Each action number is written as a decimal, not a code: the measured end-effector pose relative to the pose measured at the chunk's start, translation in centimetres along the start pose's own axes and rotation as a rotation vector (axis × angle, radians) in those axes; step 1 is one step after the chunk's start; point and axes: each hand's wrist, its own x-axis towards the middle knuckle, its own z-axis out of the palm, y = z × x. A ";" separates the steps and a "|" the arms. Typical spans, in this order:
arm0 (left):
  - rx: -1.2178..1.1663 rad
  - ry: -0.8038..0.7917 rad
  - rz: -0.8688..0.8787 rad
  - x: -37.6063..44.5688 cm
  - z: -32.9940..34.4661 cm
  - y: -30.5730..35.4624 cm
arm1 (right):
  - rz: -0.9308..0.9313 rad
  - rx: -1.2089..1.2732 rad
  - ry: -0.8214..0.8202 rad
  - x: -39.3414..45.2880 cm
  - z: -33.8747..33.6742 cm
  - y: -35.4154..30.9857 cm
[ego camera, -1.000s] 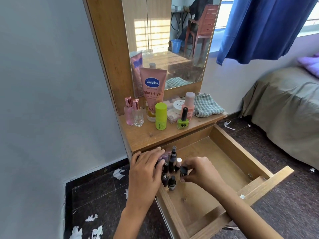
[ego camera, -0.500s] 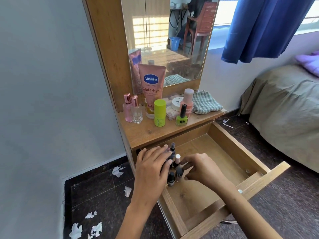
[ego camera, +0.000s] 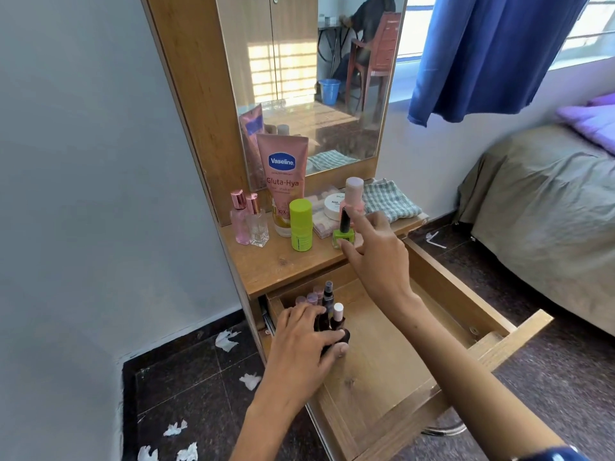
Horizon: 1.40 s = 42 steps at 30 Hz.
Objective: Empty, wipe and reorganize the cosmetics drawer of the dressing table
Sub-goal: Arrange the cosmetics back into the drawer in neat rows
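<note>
Fingers of the right hand [ego camera: 372, 251] spread and nearly straight, gripping nothing; index tip at the black cap of the green nail polish bottle [ego camera: 343, 235], thumb low by its base. Whether skin touches the bottle I cannot tell. Right forearm crosses above the open drawer [ego camera: 449, 294] from lower right.

Left hand [ego camera: 301, 341] lies over a tight cluster of small bottles [ego camera: 327, 314] in the drawer's back left corner, fingers extended and slightly bent across their tops and front, thumb against the nearest dark one. A dark spray bottle and a white-capped bottle stand upright above the fingers; pinkish caps show behind. Rest of the drawer floor is bare wood.

Tabletop [ego camera: 266, 264] above the drawer, left to right: two pink-capped perfume bottles [ego camera: 248, 217] touching each other, an upright pink Vaseline tube [ego camera: 283, 181] leaning on the mirror [ego camera: 312, 78], a lime-green cylinder [ego camera: 300, 224] in front of it, a flat clear box [ego camera: 321, 207] with a white round jar [ego camera: 333, 204] on it, a tall peach bottle [ego camera: 353, 194] just behind the green polish, a folded checked cloth [ego camera: 389, 199] at the right end.

Dark tile floor with torn white paper scraps [ego camera: 226, 339] to the left. Blue curtain [ego camera: 492, 54] and a bed with an olive cover [ego camera: 549, 194] to the right.
</note>
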 end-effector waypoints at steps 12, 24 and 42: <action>0.044 -0.026 -0.012 -0.1 0.5 -0.2 | -0.174 0.222 0.085 -1.3 -1.6 0.5; -0.111 0.186 -0.008 -0.7 -0.7 -1.1 | 0.185 0.012 -0.491 -5.3 -1.5 3.3; -0.149 0.277 -0.059 -1.1 -0.7 -1.7 | 0.123 0.042 -0.598 -6.7 -0.5 3.1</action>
